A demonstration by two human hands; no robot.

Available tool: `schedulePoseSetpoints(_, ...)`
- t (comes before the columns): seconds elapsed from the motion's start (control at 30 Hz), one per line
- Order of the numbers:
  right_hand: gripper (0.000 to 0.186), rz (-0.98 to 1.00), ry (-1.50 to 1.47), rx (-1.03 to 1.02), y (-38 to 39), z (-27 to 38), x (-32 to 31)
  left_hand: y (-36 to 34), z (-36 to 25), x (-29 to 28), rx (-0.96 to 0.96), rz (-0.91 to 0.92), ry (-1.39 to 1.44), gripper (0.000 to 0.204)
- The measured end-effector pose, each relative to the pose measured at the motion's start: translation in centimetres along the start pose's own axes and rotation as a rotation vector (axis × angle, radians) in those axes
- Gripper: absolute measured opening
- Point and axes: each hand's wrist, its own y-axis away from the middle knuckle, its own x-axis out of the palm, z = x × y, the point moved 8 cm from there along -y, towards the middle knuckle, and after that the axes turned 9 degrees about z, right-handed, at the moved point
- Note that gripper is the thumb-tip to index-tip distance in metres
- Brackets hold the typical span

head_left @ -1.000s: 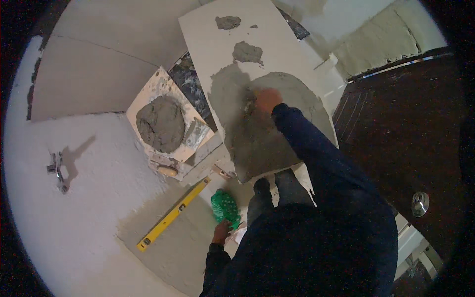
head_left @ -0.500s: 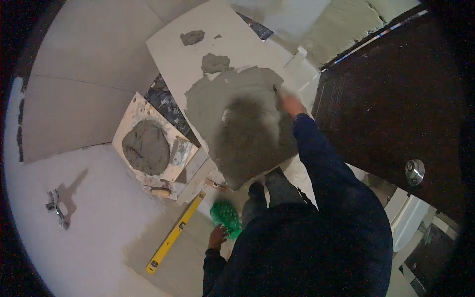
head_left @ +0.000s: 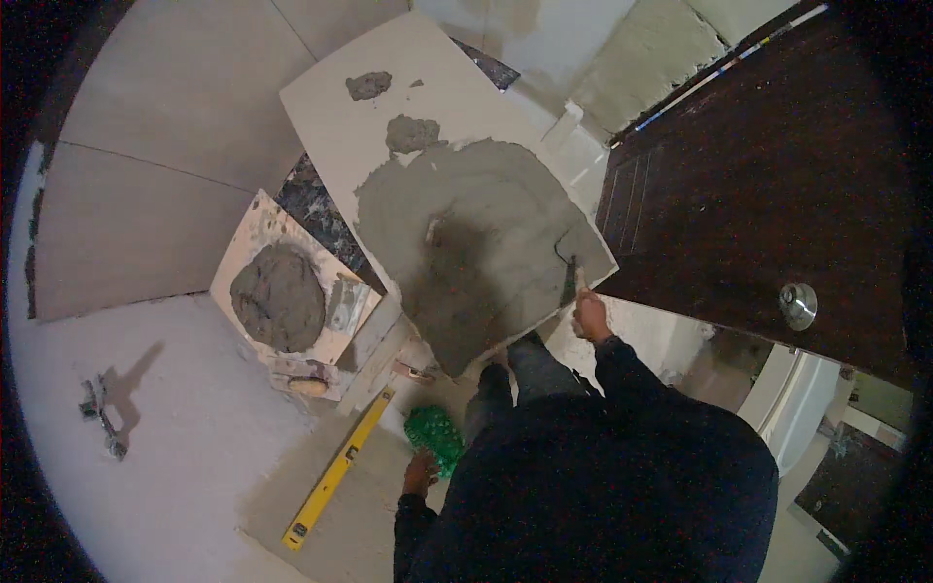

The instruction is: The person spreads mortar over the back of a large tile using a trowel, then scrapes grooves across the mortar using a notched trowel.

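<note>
Head view: nearest us, our left hand [head_left: 421, 474] hangs low, its fingers partly curled at the edge of a crumpled green plastic bag [head_left: 434, 437]; we cannot tell whether they grip it or only overlap it. To the left of the bag, a yellow spirit level [head_left: 335, 476] lies at a slant. Farther forward, our right hand [head_left: 590, 318] is closed around a trowel [head_left: 570, 277], seen nearly edge-on over the near right corner of a large pale tile slab [head_left: 442, 83]; whether the blade touches is too unclear to say. Grey mortar [head_left: 505, 199] covers the slab's nearer part, a dark shadow falling across it. Left of the slab we see a wooden-handled tool [head_left: 308, 386] just beside a small board [head_left: 260, 212]. This board carries a round mound of mortar [head_left: 278, 297], with a flat metal tool [head_left: 344, 309] to its right. Toward the slab's far end sit two clumps, the nearer one [head_left: 413, 133] close to the spread layer and the farther one [head_left: 368, 85] well apart from it. Out to our right stands a dark brown door [head_left: 719, 194] with a round metal knob [head_left: 798, 306]; to our left, a metal tap [head_left: 105, 418] juts from the white wall [head_left: 214, 418].
</note>
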Motion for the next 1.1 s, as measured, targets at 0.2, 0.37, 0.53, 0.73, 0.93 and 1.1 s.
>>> schedulePoseSetpoints(0.2, 0.040, -0.131, -1.147, 0.502, -7.0, 6.7, 10.7, 0.4, 0.3, 1.3, -0.083, -0.001, -0.166, 0.053)
schedulePoseSetpoints(0.37, 0.033, 0.032, -1.116, 0.174, -17.0, 17.2, 13.7, 3.2, -1.0, 2.2, -0.039, -0.070, -0.213, 0.058)
schedulePoseSetpoints(0.53, 0.026, 0.118, -0.398, -0.012, -26.5, 20.1, 8.2, 0.3, -1.4, 3.5, 0.008, 0.012, -0.041, 0.057)
schedulePoseSetpoints(0.73, 0.031, 0.090, 0.804, -0.438, -22.8, 21.7, 2.5, -0.2, -5.2, 4.4, -0.027, 0.058, -0.353, 0.054)
schedulePoseSetpoints(0.93, 0.035, -0.042, 0.659, -0.202, -16.2, 6.8, -6.9, -2.7, -8.8, 4.8, -0.108, 0.057, 0.202, 0.050)
schedulePoseSetpoints(1.1, 0.041, 0.110, 0.096, 0.299, -3.2, 1.0, -0.6, 1.0, -5.0, 1.0, 0.063, 0.038, -0.160, 0.048)
